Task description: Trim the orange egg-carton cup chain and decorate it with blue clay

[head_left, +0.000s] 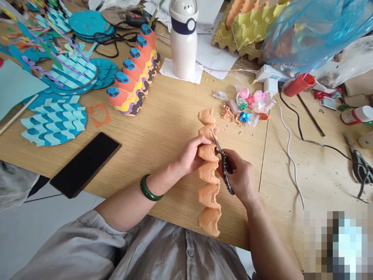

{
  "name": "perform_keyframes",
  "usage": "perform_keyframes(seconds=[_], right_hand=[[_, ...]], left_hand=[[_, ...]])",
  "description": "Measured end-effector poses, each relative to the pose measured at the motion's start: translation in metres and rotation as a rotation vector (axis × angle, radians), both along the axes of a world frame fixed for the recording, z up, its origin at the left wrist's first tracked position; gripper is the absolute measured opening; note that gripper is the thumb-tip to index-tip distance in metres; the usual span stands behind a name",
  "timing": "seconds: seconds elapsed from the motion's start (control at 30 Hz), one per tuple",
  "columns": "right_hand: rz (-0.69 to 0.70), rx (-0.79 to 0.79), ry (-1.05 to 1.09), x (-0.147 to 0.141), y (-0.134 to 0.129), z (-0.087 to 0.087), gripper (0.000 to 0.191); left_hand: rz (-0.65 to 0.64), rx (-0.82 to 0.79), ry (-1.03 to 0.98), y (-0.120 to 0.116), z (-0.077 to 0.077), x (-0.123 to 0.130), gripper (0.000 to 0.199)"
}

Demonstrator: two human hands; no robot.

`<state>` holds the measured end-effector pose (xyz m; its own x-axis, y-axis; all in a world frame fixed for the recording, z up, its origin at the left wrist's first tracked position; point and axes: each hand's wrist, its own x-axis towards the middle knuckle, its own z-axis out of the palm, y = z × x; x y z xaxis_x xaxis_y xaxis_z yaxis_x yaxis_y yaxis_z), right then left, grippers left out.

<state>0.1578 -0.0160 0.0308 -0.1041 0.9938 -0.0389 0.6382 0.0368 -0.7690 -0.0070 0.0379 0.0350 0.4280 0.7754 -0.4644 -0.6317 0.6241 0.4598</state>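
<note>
My left hand (190, 154) is closed on an orange strip of egg carton (208, 173), gripping it near its far end. The strip is a single row of several cups, running from the middle of the table toward my body. My right hand (240, 175) holds black-handled scissors (223, 165). Their blades lie at the right edge of the strip, beside the left fingertips; whether they are cutting cannot be made out. Small orange trimmings (230, 113) lie beyond the strip, beside several small bags of coloured clay (251, 102).
A painted egg-carton caterpillar (135, 72) and a white bottle (183, 46) stand farther back. A phone (85, 164) lies at left, near blue paper-strip crafts (55, 120). Cables (288, 144) and a second pair of scissors (359, 161) are at right. Egg trays (256, 25) sit behind.
</note>
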Motion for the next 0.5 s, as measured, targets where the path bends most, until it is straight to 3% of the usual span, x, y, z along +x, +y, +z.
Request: perform_keyframes(seconds=[0.2, 0.5], right_hand=[[-0.008, 0.093, -0.082, -0.0047, -0.0005, 0.0027, 0.030], [-0.043, 0.138, -0.155, -0.0093, -0.0017, 0.0033, 0.031]], left_hand=[[-0.008, -0.035, -0.108, -0.0023, -0.0067, 0.0012, 0.036], [-0.022, -0.109, -0.209, -0.0029, -0.0038, 0.0007, 0.038]])
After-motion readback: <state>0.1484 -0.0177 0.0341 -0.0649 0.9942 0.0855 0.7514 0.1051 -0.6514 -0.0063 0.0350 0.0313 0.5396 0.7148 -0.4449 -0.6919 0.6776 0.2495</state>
